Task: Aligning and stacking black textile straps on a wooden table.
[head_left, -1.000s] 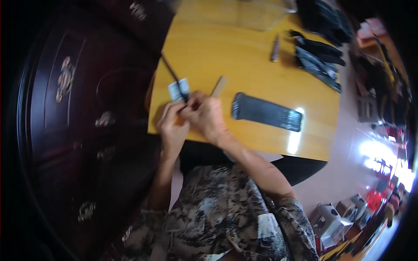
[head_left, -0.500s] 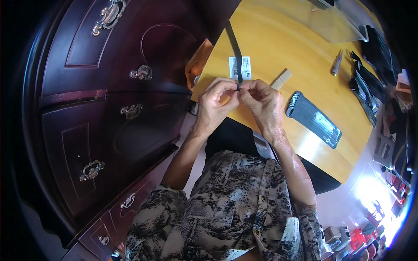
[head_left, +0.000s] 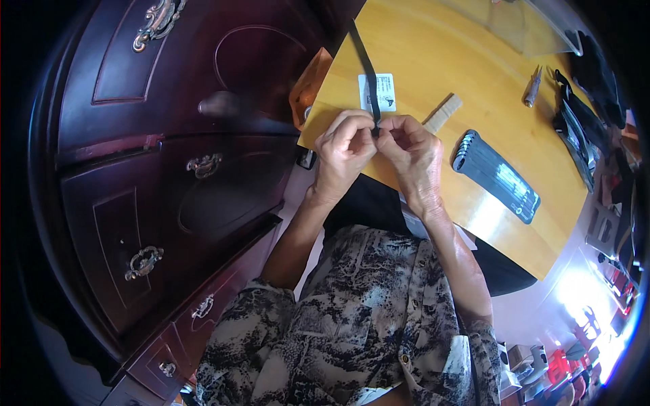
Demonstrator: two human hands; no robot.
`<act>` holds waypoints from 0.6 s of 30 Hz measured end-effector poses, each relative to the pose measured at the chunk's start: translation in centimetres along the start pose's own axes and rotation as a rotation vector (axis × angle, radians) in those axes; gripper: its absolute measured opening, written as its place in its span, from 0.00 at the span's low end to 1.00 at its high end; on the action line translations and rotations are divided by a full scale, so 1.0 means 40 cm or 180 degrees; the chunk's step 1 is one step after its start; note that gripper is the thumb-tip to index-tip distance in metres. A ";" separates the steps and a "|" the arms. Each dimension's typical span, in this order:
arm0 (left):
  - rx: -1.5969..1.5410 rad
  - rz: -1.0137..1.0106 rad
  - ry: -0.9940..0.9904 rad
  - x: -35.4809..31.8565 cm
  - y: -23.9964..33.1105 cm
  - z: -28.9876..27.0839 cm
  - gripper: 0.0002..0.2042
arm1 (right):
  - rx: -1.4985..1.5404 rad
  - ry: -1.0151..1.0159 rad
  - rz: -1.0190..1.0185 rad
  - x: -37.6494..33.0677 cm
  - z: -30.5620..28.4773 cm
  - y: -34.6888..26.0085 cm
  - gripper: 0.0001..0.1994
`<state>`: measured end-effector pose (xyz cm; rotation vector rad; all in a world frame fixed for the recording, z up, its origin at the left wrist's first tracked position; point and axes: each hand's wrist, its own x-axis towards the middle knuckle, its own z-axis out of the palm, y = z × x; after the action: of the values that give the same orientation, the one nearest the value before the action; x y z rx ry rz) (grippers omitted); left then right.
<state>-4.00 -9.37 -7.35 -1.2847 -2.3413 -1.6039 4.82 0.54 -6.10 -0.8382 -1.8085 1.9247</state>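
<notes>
A narrow dark strap [head_left: 366, 62] runs from the table's far left corner toward me, across a white printed card [head_left: 385, 93]. Its near end is pinched between the fingertips of my left hand [head_left: 342, 149] and my right hand [head_left: 413, 152], which meet just over the table's near edge. Whether a small part sits between the fingertips is hidden. Beyond my right hand lies a tan wooden stick or block [head_left: 443, 112]. To its right is a flat bundle of dark straps [head_left: 497, 177], folded side by side with looped ends.
The yellow wooden table [head_left: 420, 54] carries a small pointed tool [head_left: 533, 86] and dark straps [head_left: 574, 128] at its right edge. A clear tray [head_left: 542, 27] stands at the back. Dark wooden drawers [head_left: 135, 176] rise at my left, with an orange bag [head_left: 311, 84] beside the table.
The view has shifted slightly, so the table items sit a little higher and further right. Both hands keep their pinch on the strap's end.
</notes>
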 end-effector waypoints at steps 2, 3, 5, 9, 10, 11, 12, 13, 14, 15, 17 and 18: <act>-0.0423 -0.0452 -0.0219 -0.009 -0.014 -0.012 0.07 | 0.0019 0.0075 -0.0078 0.004 0.001 0.000 0.04; -0.0434 -0.0448 -0.0233 -0.006 -0.010 -0.017 0.07 | 0.0279 0.0004 -0.0006 0.006 -0.004 0.007 0.04; -0.1487 -0.0828 -0.0405 0.006 0.004 -0.024 0.07 | 0.0536 -0.0047 0.0064 0.011 -0.017 0.016 0.05; -0.1747 -0.1024 -0.0522 0.008 -0.008 -0.038 0.06 | 0.0416 -0.0304 0.0111 0.013 -0.022 -0.006 0.05; -0.1745 -0.1023 -0.0525 0.008 -0.008 -0.037 0.06 | 0.0484 -0.0315 0.0145 0.013 -0.021 -0.011 0.05; -0.1536 -0.0948 -0.0536 0.009 -0.008 -0.036 0.06 | 0.0488 -0.0313 0.0145 0.013 -0.021 -0.014 0.05; -0.1334 -0.0871 -0.0554 0.010 -0.007 -0.032 0.07 | 0.0293 -0.0285 0.0104 0.012 -0.023 -0.016 0.05; -0.1338 -0.0869 -0.0566 0.011 -0.005 -0.033 0.07 | 0.0098 -0.0258 0.0065 0.012 -0.026 -0.018 0.05; -0.1400 -0.0825 -0.0575 0.013 0.000 -0.036 0.07 | 0.0102 -0.0247 0.0068 0.013 -0.029 -0.023 0.05; -0.1460 -0.0783 -0.0583 0.014 0.003 -0.039 0.07 | 0.0029 -0.0269 0.0059 0.015 -0.032 -0.029 0.05; -0.1349 -0.0764 -0.0600 0.017 0.002 -0.040 0.07 | -0.0038 -0.0284 0.0057 0.020 -0.039 -0.037 0.05; -0.1240 -0.0740 -0.0609 0.020 0.002 -0.041 0.07 | 0.0021 -0.0360 0.0161 0.026 -0.047 -0.040 0.06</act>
<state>-5.11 -10.15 -6.16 -1.3166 -2.4481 -2.1898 5.03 2.81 -4.71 -0.7949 -1.8606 2.0467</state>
